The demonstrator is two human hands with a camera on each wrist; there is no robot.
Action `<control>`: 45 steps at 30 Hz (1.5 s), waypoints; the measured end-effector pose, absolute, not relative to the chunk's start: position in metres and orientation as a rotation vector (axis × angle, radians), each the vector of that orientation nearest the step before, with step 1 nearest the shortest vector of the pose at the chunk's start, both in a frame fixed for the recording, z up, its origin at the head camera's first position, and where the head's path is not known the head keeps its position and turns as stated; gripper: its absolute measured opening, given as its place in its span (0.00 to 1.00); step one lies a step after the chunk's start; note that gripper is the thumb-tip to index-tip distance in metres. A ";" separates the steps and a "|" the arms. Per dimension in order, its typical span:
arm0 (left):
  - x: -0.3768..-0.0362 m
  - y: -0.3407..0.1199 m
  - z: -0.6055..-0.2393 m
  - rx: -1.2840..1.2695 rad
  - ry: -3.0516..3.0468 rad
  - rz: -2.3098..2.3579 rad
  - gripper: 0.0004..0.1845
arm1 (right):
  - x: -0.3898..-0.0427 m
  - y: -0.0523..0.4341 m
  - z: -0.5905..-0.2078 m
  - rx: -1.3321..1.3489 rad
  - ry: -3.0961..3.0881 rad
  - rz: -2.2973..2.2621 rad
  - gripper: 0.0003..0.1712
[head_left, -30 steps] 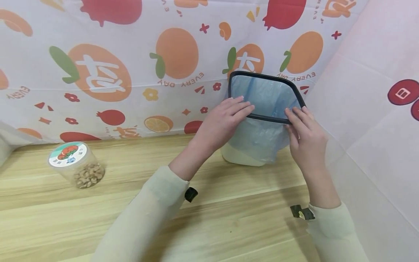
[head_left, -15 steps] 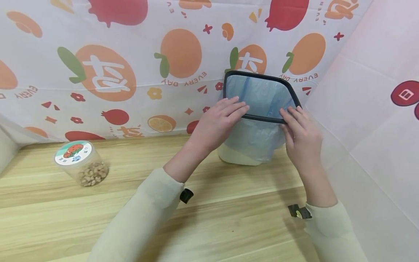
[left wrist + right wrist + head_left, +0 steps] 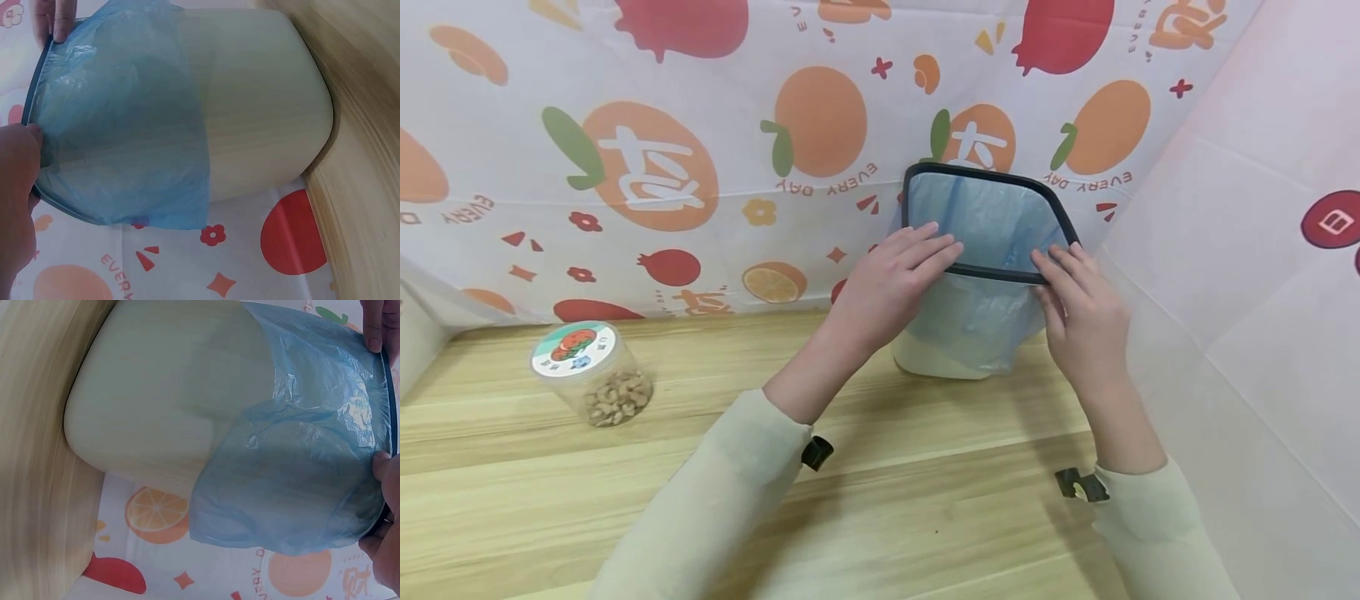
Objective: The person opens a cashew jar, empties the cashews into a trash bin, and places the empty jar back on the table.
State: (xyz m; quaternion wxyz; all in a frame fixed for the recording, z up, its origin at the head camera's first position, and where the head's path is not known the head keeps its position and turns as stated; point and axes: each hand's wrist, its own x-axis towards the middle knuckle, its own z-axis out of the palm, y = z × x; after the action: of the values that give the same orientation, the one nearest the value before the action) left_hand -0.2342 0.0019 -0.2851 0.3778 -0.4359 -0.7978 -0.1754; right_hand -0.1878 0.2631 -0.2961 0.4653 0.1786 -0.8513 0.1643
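A cream trash bin (image 3: 928, 358) stands upright on the wooden table against the patterned back cloth. A translucent blue plastic bag (image 3: 992, 221) lines it, and the bag's edge hangs over the outside. Around the mouth runs a black rim ring (image 3: 996, 272) that lies over the bag. My left hand (image 3: 887, 279) grips the ring at the near left corner, fingers over the top and thumb outside. At the near right corner my right hand (image 3: 1086, 325) pinches the same ring. In the left wrist view the bag (image 3: 131, 125) covers roughly the bin's upper half; its bottom is bare.
A clear lidded jar (image 3: 595, 375) of cashew-like nuts stands at the left of the table (image 3: 880, 533). Fruit-printed cloth (image 3: 820, 125) hangs behind, and a pale wall sheet (image 3: 1240, 333) rises close to the right hand.
The whole scene has shifted: bin and hands sit slightly farther left in view, the jar farther right. Both hands keep their hold on the rim ring.
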 end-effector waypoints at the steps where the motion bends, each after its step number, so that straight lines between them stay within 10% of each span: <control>1: -0.234 0.001 -0.285 -1.114 -2.037 -0.446 0.21 | -0.188 0.263 -0.296 0.442 -2.089 0.402 0.17; 45: -0.223 -0.030 -0.291 -1.019 -1.950 -0.400 0.20 | -0.197 0.236 -0.300 0.555 -2.061 0.457 0.17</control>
State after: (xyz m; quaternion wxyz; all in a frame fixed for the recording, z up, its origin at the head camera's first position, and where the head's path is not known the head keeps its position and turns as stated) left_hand -0.2229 -0.0303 -0.2913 0.4373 -0.4099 -0.7841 -0.1608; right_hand -0.1974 0.2360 -0.2999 0.4614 0.2257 -0.8376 0.1859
